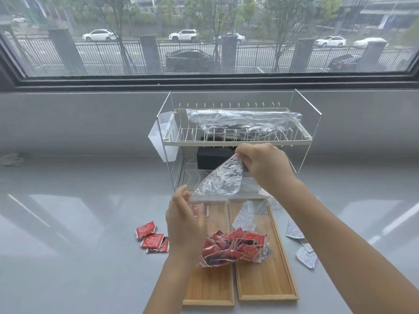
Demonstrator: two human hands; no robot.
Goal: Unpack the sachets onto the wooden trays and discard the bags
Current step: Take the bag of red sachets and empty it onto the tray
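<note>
Two wooden trays lie side by side in front of me, the left tray (pixel 210 288) and the right tray (pixel 267 282). A clear plastic bag (pixel 220 180) hangs over them with several red sachets (pixel 235 248) bunched in its lower part. My right hand (pixel 265 165) pinches the bag's top corner, raised. My left hand (pixel 184 220) grips the bag's left edge lower down. Three red sachets (pixel 152 237) lie loose on the counter left of the trays. White sachets (pixel 303 248) lie on the counter to the right, and one white sachet (pixel 243 217) rests on the right tray.
A two-tier wire dish rack (pixel 235 141) stands behind the trays, with another clear bag of dark sachets (pixel 244 122) on its top shelf and a black box (pixel 215 157) below. A white cup (pixel 163 137) hangs on its left side. The grey counter (pixel 79 234) runs to a window.
</note>
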